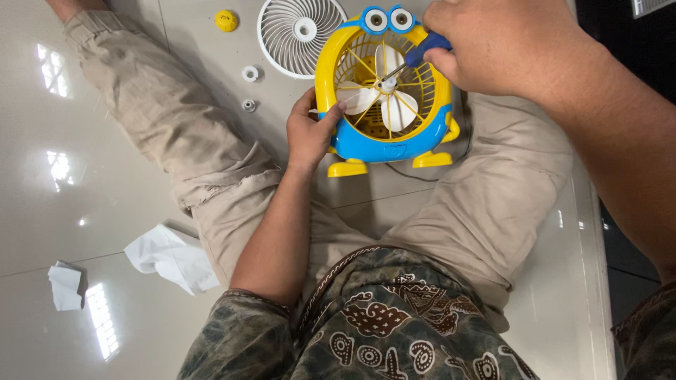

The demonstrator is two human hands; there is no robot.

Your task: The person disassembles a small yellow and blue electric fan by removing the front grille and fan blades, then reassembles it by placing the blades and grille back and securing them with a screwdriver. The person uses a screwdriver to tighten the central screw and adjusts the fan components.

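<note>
A small yellow and blue toy-shaped desk fan (384,134) with two round eyes on top lies on the tiled floor between my legs, its white blades (384,95) bare. My left hand (310,130) grips the fan's left rim, thumb against a blade. My right hand (482,46) holds a blue-handled screwdriver (426,49), its metal shaft pointing down-left to the hub at the centre of the blades.
The white round front grille (299,32) lies on the floor behind the fan. A yellow cap (226,20) and two small white ring parts (250,73) lie to its left. Crumpled white tissues (169,257) sit by my left leg. A black cord (415,174) runs from the fan.
</note>
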